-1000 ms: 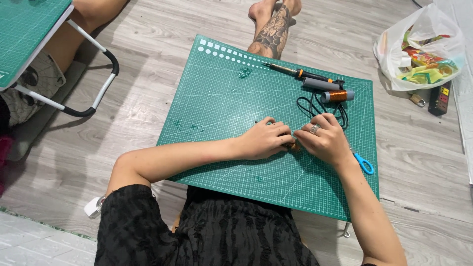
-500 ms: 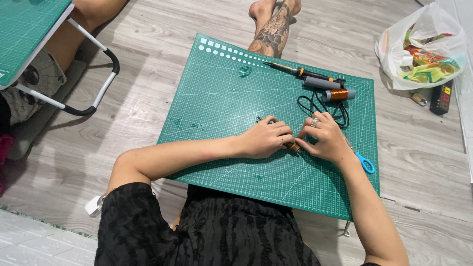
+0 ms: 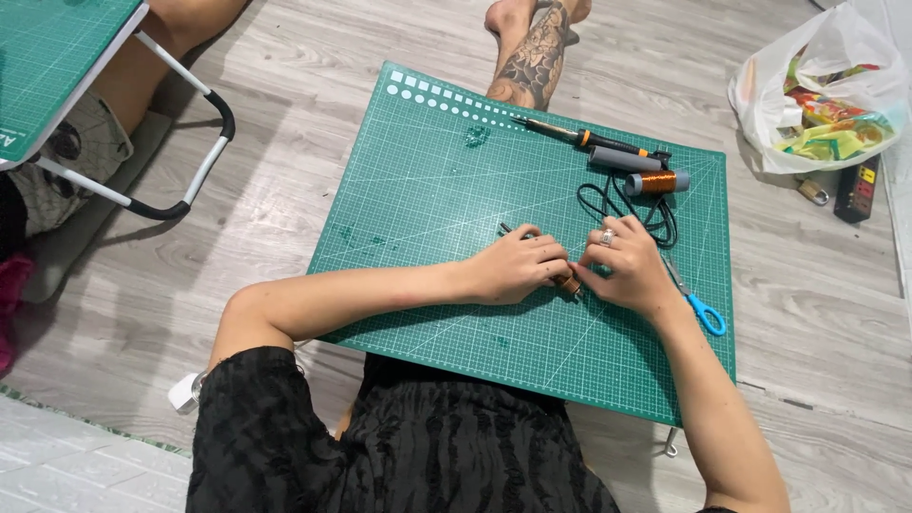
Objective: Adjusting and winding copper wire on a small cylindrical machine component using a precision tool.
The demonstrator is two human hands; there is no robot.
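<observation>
A green cutting mat (image 3: 446, 180) lies over my lap. Near its middle my left hand (image 3: 518, 266) and my right hand (image 3: 627, 266) meet, fingertips pinched together on a small copper-coloured piece (image 3: 570, 282) that shows between them. A thin dark rod (image 3: 505, 228) pokes out from behind my left hand. My right hand wears a ring. Most of the small piece is hidden by my fingers.
At the mat's far right lie a soldering iron (image 3: 584, 139), a grey cylinder (image 3: 624, 159), a copper wire spool (image 3: 655, 182), a black cord (image 3: 608, 204) and blue-handled scissors (image 3: 698, 304). A plastic bag (image 3: 822, 90) sits far right on the floor. Another person's tattooed leg (image 3: 527, 57) rests beyond; a second green table (image 3: 57, 66) stands left.
Both hands stay together on the small piece and shift only slightly; the fingers have adjusted their pinch.
</observation>
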